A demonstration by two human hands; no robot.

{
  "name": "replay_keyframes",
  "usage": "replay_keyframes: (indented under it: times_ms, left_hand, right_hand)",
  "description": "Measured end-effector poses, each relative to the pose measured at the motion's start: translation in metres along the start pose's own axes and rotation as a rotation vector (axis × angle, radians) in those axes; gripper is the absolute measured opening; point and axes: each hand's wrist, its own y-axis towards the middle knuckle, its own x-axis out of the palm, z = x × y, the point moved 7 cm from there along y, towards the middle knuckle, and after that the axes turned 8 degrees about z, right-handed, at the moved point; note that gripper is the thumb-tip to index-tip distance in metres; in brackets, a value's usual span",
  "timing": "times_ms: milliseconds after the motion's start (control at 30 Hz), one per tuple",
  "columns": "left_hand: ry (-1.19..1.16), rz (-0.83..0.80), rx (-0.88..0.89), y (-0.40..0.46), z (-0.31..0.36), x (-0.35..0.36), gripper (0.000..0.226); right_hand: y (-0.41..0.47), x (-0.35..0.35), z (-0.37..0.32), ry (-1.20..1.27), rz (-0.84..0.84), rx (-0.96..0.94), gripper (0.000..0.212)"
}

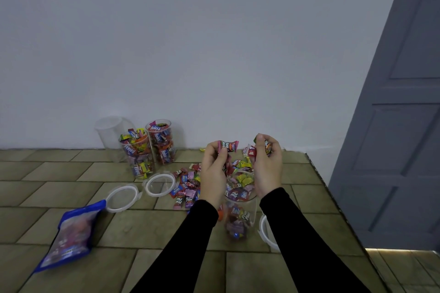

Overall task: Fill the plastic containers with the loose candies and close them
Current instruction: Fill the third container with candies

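Observation:
A clear plastic container [240, 211], partly filled with wrapped candies, stands between my forearms. Above it my left hand [213, 173] is shut on a handful of candies, with a red one [229, 146] sticking out at the top. My right hand [267, 166] is likewise shut on several candies. A pile of loose candies [188, 185] lies on the surface just left of and behind the container. By the wall stand two full open containers [139, 157] [163, 141] and an empty one [110, 132]. Two white-rimmed lids [122, 198] [160, 184] lie flat; a third lid [266, 231] shows beside my right sleeve.
A blue candy bag [69, 231] lies at the front left. The brick-patterned surface [59, 173] ends at a wall behind and at an edge on the right [333, 202], beyond which is a grey door [400, 126].

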Motion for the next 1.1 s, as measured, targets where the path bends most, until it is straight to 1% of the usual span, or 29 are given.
replay_keyframes:
  times_ms: [133, 200, 333, 433, 500, 567, 667, 733, 933, 1000, 1033, 1067, 1100]
  left_hand:
    - [0.011, 0.01, -0.018, 0.001, -0.003, -0.002, 0.016]
    - [0.017, -0.009, -0.001, 0.002, 0.0, -0.001, 0.009]
    - [0.063, -0.043, 0.033, 0.001, 0.002, 0.0, 0.01]
    - [0.057, -0.093, 0.066, -0.001, 0.005, 0.005, 0.026]
    - [0.058, -0.11, 0.072, 0.0, 0.003, 0.007, 0.031]
    - [0.071, -0.097, 0.063, 0.002, 0.0, 0.006, 0.029]
    - [0.098, -0.062, 0.084, 0.002, -0.001, 0.003, 0.018]
    - [0.092, -0.05, 0.091, 0.0, 0.0, 0.003, 0.015]
    - [0.067, 0.027, 0.077, 0.001, -0.004, -0.008, 0.025]
    - [0.083, 0.043, 0.006, -0.004, -0.02, -0.013, 0.03]
    - [0.069, 0.019, -0.107, -0.008, -0.033, -0.014, 0.034]
    - [0.035, -0.025, -0.252, -0.013, -0.047, -0.012, 0.044]
    - [-0.002, -0.072, -0.381, -0.019, -0.059, -0.01, 0.059]
  right_hand:
    - [0.0, 0.0, 0.0, 0.019, -0.009, -0.005, 0.009]
    - [0.001, 0.0, 0.0, 0.02, -0.008, 0.0, 0.009]
    - [0.001, 0.0, 0.001, 0.016, -0.007, 0.008, 0.012]
    - [0.0, 0.0, 0.001, 0.012, -0.007, 0.014, 0.015]
    - [-0.001, 0.0, 0.001, 0.004, 0.002, 0.012, 0.015]
    - [-0.001, 0.0, 0.0, 0.006, 0.01, 0.007, 0.013]
    - [-0.002, 0.0, -0.002, 0.01, 0.017, 0.004, 0.011]
    - [-0.002, 0.0, -0.003, 0.005, 0.02, -0.003, 0.011]
    - [-0.004, 0.0, -0.007, -0.017, 0.018, -0.015, 0.012]
    - [-0.004, 0.001, -0.009, -0.012, 0.009, -0.025, 0.011]
    - [-0.005, 0.002, -0.01, -0.007, 0.0, -0.022, 0.01]
    - [-0.005, 0.003, -0.01, -0.004, -0.009, -0.014, 0.01]
    - [-0.006, 0.004, -0.01, 0.003, -0.015, -0.003, 0.01]
